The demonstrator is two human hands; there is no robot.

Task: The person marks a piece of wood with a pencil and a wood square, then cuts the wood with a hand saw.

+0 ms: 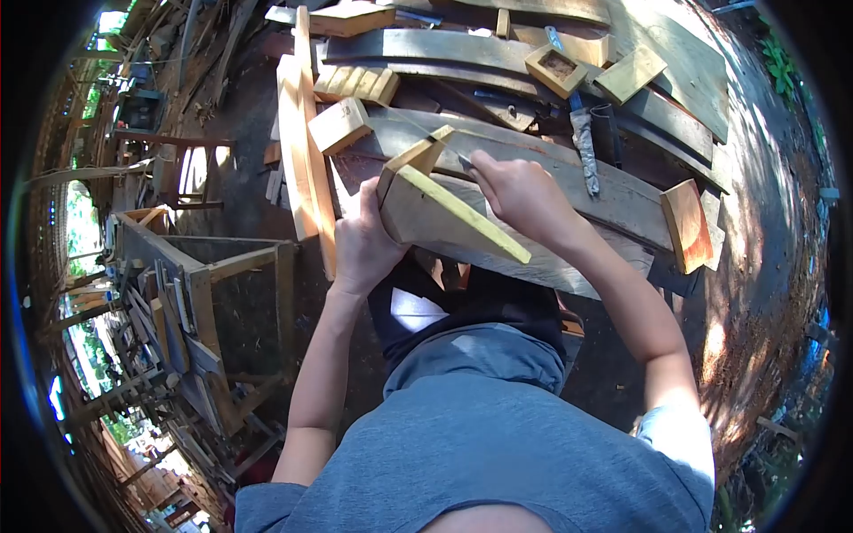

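My left hand grips an angular wooden piece by its left end, holding it tilted above the front of the workbench. One long edge of the piece is lit pale yellow, and a shorter arm of it points up and away. My right hand is closed just right of the piece. A small slim tool with a dark tip pokes out from its fingers; its kind is hard to make out. Beyond my left hand lies a wooden block on the bench.
Farther back are a notched block, a hollowed square block and a chisel-like tool with a wrapped handle. A long wooden strip crosses the bench's left end. A reddish block sits at right. Left stands a wooden frame with offcuts.
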